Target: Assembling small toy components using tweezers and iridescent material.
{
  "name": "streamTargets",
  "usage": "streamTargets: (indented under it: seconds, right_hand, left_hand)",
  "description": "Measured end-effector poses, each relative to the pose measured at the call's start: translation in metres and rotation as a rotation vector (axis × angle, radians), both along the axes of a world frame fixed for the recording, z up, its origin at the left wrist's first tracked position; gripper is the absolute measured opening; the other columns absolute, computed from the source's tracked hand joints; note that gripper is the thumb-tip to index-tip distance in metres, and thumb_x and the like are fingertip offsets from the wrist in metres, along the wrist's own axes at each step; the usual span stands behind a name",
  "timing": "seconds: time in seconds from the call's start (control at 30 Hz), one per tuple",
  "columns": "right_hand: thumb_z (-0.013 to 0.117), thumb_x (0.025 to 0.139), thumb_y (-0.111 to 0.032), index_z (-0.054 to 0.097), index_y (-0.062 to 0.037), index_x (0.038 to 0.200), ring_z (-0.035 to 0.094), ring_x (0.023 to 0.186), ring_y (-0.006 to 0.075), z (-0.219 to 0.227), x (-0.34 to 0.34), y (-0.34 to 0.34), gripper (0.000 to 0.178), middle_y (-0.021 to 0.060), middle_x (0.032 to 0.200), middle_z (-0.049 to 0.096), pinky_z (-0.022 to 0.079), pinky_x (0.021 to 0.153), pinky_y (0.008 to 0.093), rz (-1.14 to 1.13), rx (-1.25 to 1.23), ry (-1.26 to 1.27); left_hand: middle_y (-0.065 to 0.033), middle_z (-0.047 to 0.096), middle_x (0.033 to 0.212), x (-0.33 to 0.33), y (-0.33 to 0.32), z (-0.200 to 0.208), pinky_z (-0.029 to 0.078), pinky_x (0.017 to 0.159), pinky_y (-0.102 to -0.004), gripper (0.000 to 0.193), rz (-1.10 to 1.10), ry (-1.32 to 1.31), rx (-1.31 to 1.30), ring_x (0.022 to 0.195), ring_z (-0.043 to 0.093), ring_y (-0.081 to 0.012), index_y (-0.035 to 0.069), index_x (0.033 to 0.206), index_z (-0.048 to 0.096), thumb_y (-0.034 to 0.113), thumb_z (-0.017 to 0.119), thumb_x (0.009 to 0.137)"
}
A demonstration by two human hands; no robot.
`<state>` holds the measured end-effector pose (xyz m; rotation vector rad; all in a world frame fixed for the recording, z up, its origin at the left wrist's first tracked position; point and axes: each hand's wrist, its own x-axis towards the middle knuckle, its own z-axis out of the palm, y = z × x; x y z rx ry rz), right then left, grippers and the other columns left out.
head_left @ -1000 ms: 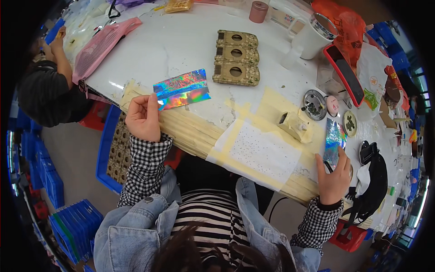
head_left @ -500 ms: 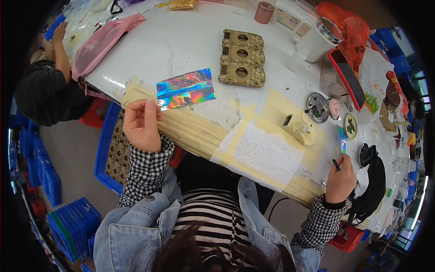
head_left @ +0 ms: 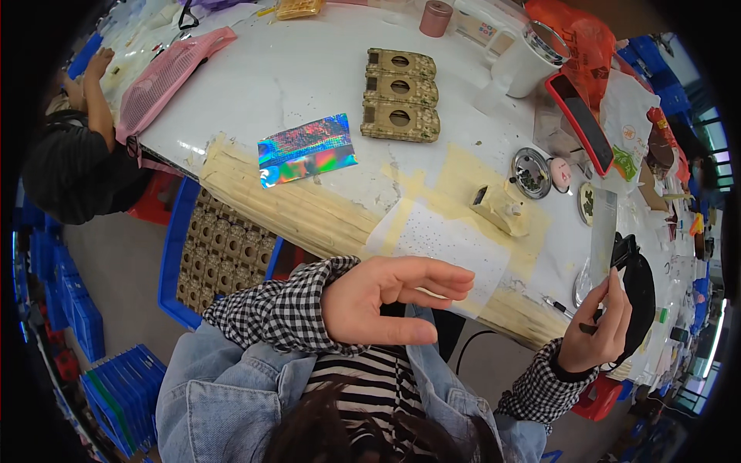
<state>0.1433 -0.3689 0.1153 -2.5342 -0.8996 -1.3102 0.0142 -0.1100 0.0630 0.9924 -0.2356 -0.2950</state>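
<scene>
My left hand (head_left: 382, 297) is in front of my body near the table's front edge, empty, its fingers stretched out and the thumb apart. At the right, my right hand (head_left: 596, 328) pinches the lower end of a long, thin translucent strip (head_left: 604, 231) between its fingertips. A small dark patch shows at its palm; I cannot make out what it is. A black pen (head_left: 557, 307) lies on the table beside that hand. A shiny rainbow foil sheet (head_left: 309, 154) lies flat at the left. Beyond my left hand, white paper (head_left: 440, 243) with tiny dark specks is taped down.
Three camouflage-patterned toy hull pieces (head_left: 400, 94) stand in a row behind. A taped small block (head_left: 502, 208), a metal dish (head_left: 531, 173), a red phone (head_left: 579, 123) and a white mug (head_left: 529, 65) crowd the right. A blue crate (head_left: 174, 270) holds several similar pieces. Another person (head_left: 73, 162) sits far left.
My left hand has left the foil sheet and swung right and nearer my body, opening. My right hand has let go of the pen and now holds the strip raised.
</scene>
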Motion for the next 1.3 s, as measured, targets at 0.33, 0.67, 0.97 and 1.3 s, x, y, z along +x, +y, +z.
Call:
streamTargets:
  seconds: [0.33,0.67,0.97,1.3]
  right_hand:
    - [0.058,0.078,-0.004,0.07,-0.0067,0.099,0.04,0.049,0.0079,0.01,-0.04,0.046,0.024,0.0071,0.087,0.055,0.038,0.047,0.0215,0.663,-0.445,0.005]
    - [0.058,0.087,-0.02,0.07,-0.0105,0.101,0.039,0.051,0.0074,-0.012,-0.037,0.064,0.02,0.0039,0.084,0.047,0.035,0.046,0.0208,0.814,-0.315,0.065]
    - [0.027,0.098,-0.048,0.067,0.0009,0.094,0.044,0.049,0.0142,-0.013,-0.036,0.033,0.064,0.0101,0.072,0.055,0.033,0.041,0.025,0.447,0.332,0.13]
    - [0.061,0.084,-0.007,0.057,0.0064,0.112,0.037,0.047,-0.0008,-0.022,-0.028,0.05,0.031,0.0056,0.075,0.063,0.024,0.043,0.0168,0.645,0.562,1.398]
  left_hand:
    - [-0.011,0.031,0.143,0.006,-0.027,0.003,0.023,0.111,-0.04,0.073,-0.078,0.006,-0.419,0.133,0.03,-0.0237,0.003,0.141,0.022,0.006,0.066,0.082]
    - [-0.0107,0.053,0.125,0.001,-0.011,0.009,0.048,0.094,-0.0386,0.035,0.416,0.358,-0.282,0.112,0.055,-0.0218,0.003,0.131,0.038,0.019,0.034,0.1]
    - [-0.0127,0.053,0.124,0.002,-0.002,0.005,0.051,0.09,-0.0394,0.034,0.511,0.347,-0.277,0.111,0.056,-0.0234,0.003,0.13,0.039,0.015,0.037,0.099]
    - [-0.009,0.056,0.118,-0.002,0.004,0.011,0.053,0.081,-0.0328,0.038,0.203,0.348,-0.041,0.104,0.058,-0.0182,0.002,0.13,0.041,0.014,0.048,0.095]
